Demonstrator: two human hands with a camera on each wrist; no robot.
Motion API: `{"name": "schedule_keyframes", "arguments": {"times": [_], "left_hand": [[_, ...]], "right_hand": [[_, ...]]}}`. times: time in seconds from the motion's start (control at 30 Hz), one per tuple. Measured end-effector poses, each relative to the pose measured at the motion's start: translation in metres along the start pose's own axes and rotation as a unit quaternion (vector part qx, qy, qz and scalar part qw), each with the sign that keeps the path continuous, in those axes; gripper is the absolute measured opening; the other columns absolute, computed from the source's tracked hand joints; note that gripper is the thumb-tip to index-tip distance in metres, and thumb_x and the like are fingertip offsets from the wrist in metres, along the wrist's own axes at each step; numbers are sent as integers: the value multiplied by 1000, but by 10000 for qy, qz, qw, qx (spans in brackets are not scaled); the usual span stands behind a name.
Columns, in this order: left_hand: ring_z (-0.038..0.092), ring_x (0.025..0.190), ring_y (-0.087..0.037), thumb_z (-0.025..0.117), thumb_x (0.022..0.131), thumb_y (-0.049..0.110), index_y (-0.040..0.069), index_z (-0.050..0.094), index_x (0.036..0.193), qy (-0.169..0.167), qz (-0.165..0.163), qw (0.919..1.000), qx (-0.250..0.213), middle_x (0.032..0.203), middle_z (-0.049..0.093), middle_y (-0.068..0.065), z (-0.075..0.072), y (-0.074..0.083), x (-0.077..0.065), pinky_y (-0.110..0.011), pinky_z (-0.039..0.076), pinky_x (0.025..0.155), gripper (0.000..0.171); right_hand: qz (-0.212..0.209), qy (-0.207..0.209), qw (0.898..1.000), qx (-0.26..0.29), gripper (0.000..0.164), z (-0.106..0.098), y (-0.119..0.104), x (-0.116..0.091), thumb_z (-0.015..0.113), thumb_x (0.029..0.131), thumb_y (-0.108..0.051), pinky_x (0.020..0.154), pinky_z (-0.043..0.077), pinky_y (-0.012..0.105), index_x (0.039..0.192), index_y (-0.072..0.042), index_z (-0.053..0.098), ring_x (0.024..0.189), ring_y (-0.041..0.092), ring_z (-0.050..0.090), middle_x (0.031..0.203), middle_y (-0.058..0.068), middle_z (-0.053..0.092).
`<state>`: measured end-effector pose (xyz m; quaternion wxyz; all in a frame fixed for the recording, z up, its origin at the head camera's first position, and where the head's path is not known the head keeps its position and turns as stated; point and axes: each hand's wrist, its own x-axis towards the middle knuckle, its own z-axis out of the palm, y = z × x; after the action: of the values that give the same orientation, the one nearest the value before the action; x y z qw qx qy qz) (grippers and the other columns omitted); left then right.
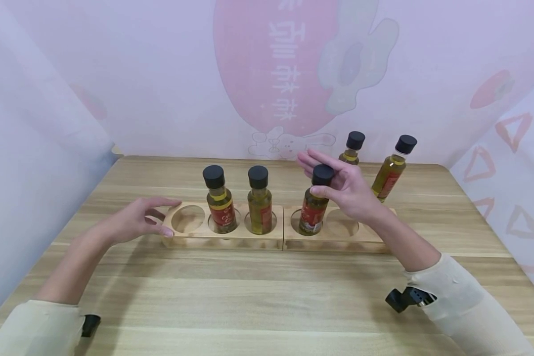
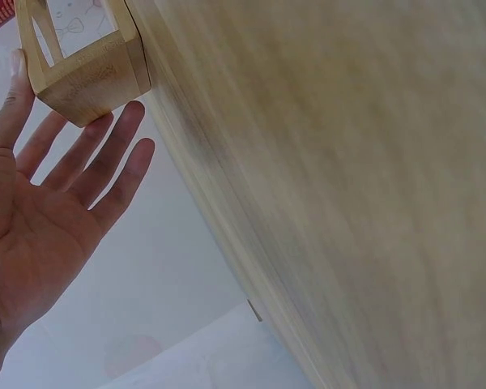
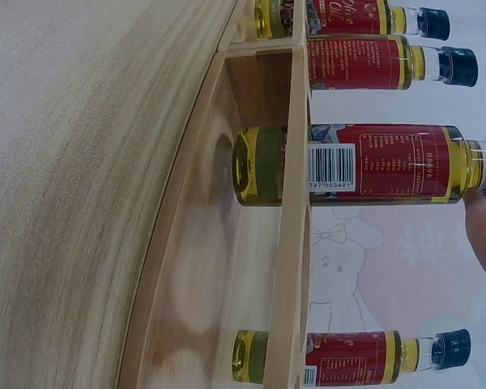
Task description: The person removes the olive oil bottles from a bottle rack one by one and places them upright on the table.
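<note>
My left hand (image 1: pixel 140 221) holds the left end of a wooden bottle rack (image 1: pixel 231 243), thumb at the front corner and fingers at the back corner. Two olive oil bottles with black caps, one with its label (image 1: pixel 222 216) facing me and another (image 1: pixel 260 212) beside it, stand in this rack's middle and right holes. A second wooden rack (image 1: pixel 333 246) adjoins it on the right. In its left hole stands another olive oil bottle (image 3: pixel 389 162). Around that bottle's cap (image 1: pixel 323 175) is my right hand (image 1: pixel 349 190), thumb in front and fingers extended behind.
Behind the right rack two more olive oil bottles stand on the table, one (image 1: pixel 388 175) to the right of my right hand and another (image 1: pixel 355 143) partly hidden by it. A printed white curtain (image 1: pixel 169 89) hangs along the table's back edge.
</note>
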<state>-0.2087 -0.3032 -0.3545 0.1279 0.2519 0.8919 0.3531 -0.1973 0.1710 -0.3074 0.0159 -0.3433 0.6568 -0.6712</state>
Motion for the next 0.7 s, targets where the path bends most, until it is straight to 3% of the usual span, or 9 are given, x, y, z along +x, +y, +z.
{"name": "schedule_keyframes", "arguments": {"times": [0.7], "left_hand": [[65,115,-47,85,86,11,-9,50,147,6,-49,10000,-2,148,51,-33,-1,-1,-2,-52,60,92,73]], "right_hand": [[-152,8,9999,-20,69,2,-7,2,60,95,19,113,45,38,157,10,32,143,31,48,155,30,42]]}}
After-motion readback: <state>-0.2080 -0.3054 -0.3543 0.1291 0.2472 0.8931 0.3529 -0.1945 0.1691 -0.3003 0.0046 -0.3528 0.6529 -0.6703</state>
